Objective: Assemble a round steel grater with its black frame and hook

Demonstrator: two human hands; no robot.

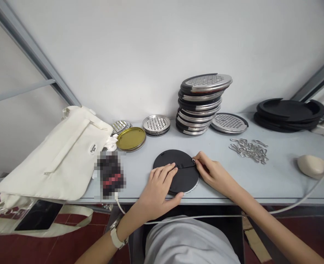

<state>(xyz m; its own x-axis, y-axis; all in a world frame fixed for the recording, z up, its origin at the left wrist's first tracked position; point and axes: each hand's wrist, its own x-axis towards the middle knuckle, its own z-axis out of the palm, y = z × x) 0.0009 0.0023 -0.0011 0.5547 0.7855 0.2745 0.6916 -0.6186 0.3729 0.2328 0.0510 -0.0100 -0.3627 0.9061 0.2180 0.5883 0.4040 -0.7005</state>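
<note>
A round black disc (178, 176) lies on the table in front of me, with a dark strip across its middle and a silvery rim showing at its near right edge. Across its left part my left hand (160, 185) rests flat, fingers stretched out and thumb by the near edge. At the disc's right edge my right hand (210, 170) pinches a small metal clip (194, 160) between thumb and fingertips. To the right is a loose heap of similar metal clips (248, 150).
Behind the disc stands a tall, leaning stack of black-rimmed grater discs (199, 106). Grater plates (156, 124) and a gold lid (131, 138) sit left of it. Black rings (290, 113), a cream rounded object (313, 166), a white bag (54, 157) and a white cable (294, 208) are around.
</note>
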